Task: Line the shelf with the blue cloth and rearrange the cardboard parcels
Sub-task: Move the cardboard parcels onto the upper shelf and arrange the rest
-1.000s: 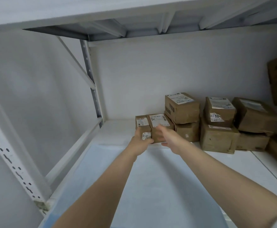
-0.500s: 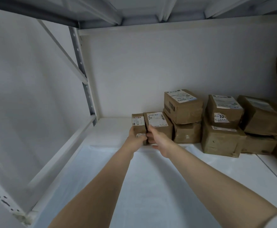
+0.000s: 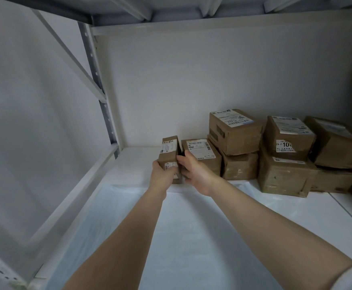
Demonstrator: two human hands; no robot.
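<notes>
A pale blue cloth (image 3: 183,233) covers the front left part of the white shelf (image 3: 309,208). At its far edge, my left hand (image 3: 162,176) grips a narrow cardboard parcel (image 3: 168,152), tilted away from the flat labelled parcel (image 3: 202,154) beside it. My right hand (image 3: 196,171) has its fingers in the gap between the two, on the narrow parcel's right side. More labelled parcels are stacked behind and to the right (image 3: 233,130), (image 3: 286,141).
Brown boxes (image 3: 338,143) fill the shelf's right end, some cut off by the frame edge. A grey perforated upright (image 3: 100,88) and a diagonal brace stand at the back left corner. The upper shelf's underside hangs close overhead.
The narrow parcel has been pulled apart from the flat parcel and tilted left, with a gap now open between them. Both hands stay on it.
</notes>
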